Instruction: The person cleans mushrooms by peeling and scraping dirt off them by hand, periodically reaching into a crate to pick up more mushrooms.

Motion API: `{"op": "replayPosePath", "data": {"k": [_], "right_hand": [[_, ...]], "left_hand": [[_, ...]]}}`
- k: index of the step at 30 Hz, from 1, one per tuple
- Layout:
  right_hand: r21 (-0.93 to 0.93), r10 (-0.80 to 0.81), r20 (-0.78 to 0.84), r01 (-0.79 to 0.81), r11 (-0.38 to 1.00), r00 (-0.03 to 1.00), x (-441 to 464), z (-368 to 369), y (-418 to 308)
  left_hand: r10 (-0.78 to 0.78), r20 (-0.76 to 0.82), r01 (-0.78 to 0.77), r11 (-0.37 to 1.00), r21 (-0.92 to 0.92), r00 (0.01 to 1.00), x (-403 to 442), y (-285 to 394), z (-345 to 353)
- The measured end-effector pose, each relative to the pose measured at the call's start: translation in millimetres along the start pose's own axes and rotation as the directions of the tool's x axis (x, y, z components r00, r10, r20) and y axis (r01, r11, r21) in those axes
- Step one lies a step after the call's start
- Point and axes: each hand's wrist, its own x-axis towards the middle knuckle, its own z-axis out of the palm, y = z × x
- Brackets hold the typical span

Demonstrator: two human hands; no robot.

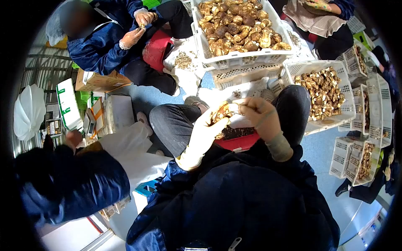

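The left hand wears a pale glove and is wrapped around one mushroom. The mushroom is up in the air, over the person's lap, between the two knees. It is lumpy, with yellow-brown and dark brown patches and some pale bits. The right hand wears a glove too. Its fingers are bent in close by the mushroom's far end, but I cannot tell if they pinch it or hold some small thing.

Under the hands there is a red tub with dark stuff in it. In front of the knees, a white sheet lies on the blue floor. Past it, a big white crate full of brown mushrooms sits on top of another crate. A white crate on the right has lots of smaller, longer mushrooms. More white crates stand along the right side.

At the upper left, a person in a blue jacket sits and holds something small in both gloved hands. A brown box is just beside that person. A blue sleeve shows at the lower left.
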Motion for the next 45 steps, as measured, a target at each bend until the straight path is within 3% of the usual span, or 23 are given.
{"op": "replayPosePath", "data": {"k": [2, 5, 8, 10, 11, 15, 16, 18, 20, 23, 24, 26, 27, 28, 29, 30, 33, 37, 39, 41, 43, 45], "right_hand": [[0.108, 0.087, 0.016, -0.088, 0.99, 0.996, 6, -7, 11], [0.121, -0.086, 0.001, 0.085, 0.989, 0.996, -4, 4, 0], [-0.197, -0.32, 0.027, 0.319, 0.927, 0.947, -1, 1, 14], [-0.004, 0.025, 0.023, -0.025, 1.0, 0.999, 1, -9, 15], [0.091, 0.197, 0.048, -0.2, 0.975, 0.979, 3, -14, 14], [0.161, 0.186, 0.086, -0.198, 0.967, 0.979, 6, -23, 15], [0.047, 0.118, 0.014, -0.119, 0.992, 0.993, 6, -23, 14], [-0.193, -0.043, -0.102, 0.022, 0.981, 0.994, 4, -21, 10], [-0.168, -0.142, -0.051, 0.131, 0.977, 0.989, 1, -17, 9], [-0.237, -0.247, 0.04, 0.25, 0.939, 0.968, -6, -9, 1], [-0.277, -0.274, 0.074, 0.284, 0.918, 0.959, -8, -9, -2], [-0.203, -0.121, 0.05, 0.128, 0.971, 0.991, -9, -11, -4], [-0.163, -0.043, 0.045, 0.049, 0.985, 0.998, -9, -12, -4], [-0.079, 0.009, 0.059, -0.005, 0.997, 0.998, -9, -14, -3], [0.005, 0.061, 0.075, -0.062, 0.998, 0.995, -10, -16, 1], [0.088, 0.113, 0.091, -0.121, 0.989, 0.989, -12, -17, 3], [0.209, 0.057, 0.1, -0.077, 0.975, 0.993, -20, -11, 3], [0.133, -0.068, 0.072, 0.058, 0.989, 0.995, -22, -5, 0], [-0.057, -0.09, 0.076, 0.094, 0.994, 0.993, -23, -6, -6], [0.128, 0.107, 0.107, -0.12, 0.984, 0.989, -21, -11, -1], [0.216, 0.193, 0.139, -0.22, 0.951, 0.971, -18, -13, 0], [0.211, 0.175, 0.147, -0.204, 0.956, 0.974, -17, -14, -4]], "left_hand": [[-0.033, 0.064, 0.042, 0.987, -0.156, 0.997, 0, -2, -1], [-0.019, 0.088, 0.039, 0.97, -0.238, 0.996, 3, -10, -1], [-0.061, 0.062, 0.079, 0.928, -0.363, 0.996, 4, -16, 3], [-0.137, 0.198, 0.215, 0.865, -0.453, 0.971, 1, -13, -9], [-0.167, 0.266, 0.282, 0.825, -0.489, 0.949, -1, -13, -14], [-0.335, 0.442, 0.553, 0.435, -0.71, 0.832, 1, -28, -28], [-0.318, 0.496, 0.586, 0.337, -0.737, 0.808, 1, -23, -25], [-0.296, 0.53, 0.603, 0.273, -0.75, 0.794, 0, -11, -17], [-0.255, 0.565, 0.615, 0.213, -0.759, 0.785, 0, -6, -14], [-0.243, 0.566, 0.615, 0.293, -0.732, 0.788, 2, -20, -23], [-0.265, 0.516, 0.579, 0.407, -0.706, 0.815, 3, -24, -24], [-0.283, 0.405, 0.488, 0.618, -0.616, 0.869, 2, -26, -22], [-0.201, 0.262, 0.292, 0.88, -0.375, 0.944, 1, -26, -20], [-0.064, 0.153, 0.073, 0.996, -0.054, 0.986, -1, -21, -12], [0.105, 0.099, -0.13, 0.947, 0.293, 0.989, -4, -14, -6], [0.246, 0.127, -0.275, 0.813, 0.513, 0.961, -7, -4, -3], [0.503, 0.265, -0.498, 0.413, 0.763, 0.823, -7, 1, -4], [0.584, 0.368, -0.563, 0.19, 0.805, 0.724, -2, 7, -7], [0.577, 0.386, -0.579, 0.193, 0.792, 0.72, -3, 10, -7], [0.57, 0.385, -0.594, 0.235, 0.769, 0.725, -2, 11, -8], [0.578, 0.398, -0.597, 0.202, 0.776, 0.713, -2, 12, -9], [0.578, 0.42, -0.596, 0.15, 0.789, 0.7, -3, 13, -11]]}}
